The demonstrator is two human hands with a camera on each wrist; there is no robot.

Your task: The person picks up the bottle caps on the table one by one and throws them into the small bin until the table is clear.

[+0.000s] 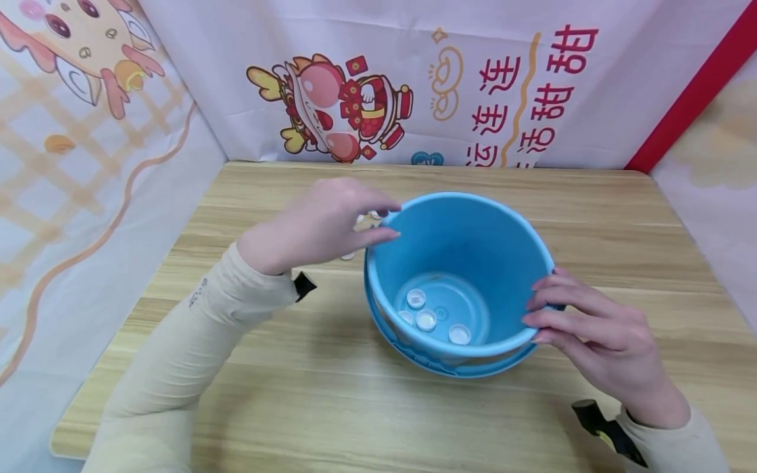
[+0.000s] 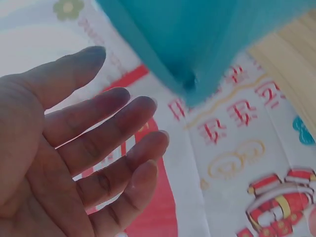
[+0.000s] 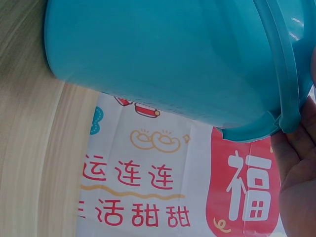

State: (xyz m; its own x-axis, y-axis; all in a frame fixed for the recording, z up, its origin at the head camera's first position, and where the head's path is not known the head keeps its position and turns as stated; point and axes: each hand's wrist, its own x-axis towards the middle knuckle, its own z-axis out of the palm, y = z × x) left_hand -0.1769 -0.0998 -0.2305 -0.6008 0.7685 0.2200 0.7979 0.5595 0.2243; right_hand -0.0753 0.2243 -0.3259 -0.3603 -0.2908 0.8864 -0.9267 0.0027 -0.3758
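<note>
A light blue bucket (image 1: 473, 243) stands on the wooden table, its mouth facing the head camera. Several white bottle caps (image 1: 459, 334) lie on its floor. My right hand (image 1: 609, 335) grips the bucket's rim at the right, fingers over the edge. In the right wrist view, part of that hand (image 3: 301, 163) appears beside the bucket's handle (image 3: 284, 64). At the left rim hovers my left hand (image 1: 325, 226), thumb and fingers spread apart. The left wrist view shows the same hand (image 2: 94, 148) with loosely bent fingers and nothing in them, below the bucket's rim (image 2: 190, 94).
Small white pieces (image 1: 347, 256) lie on the table (image 1: 284, 394) behind my left hand, partly hidden by it. A printed white cloth (image 1: 236, 39) hangs along the table's far edge. Another patterned cloth (image 1: 148, 197) borders the left side.
</note>
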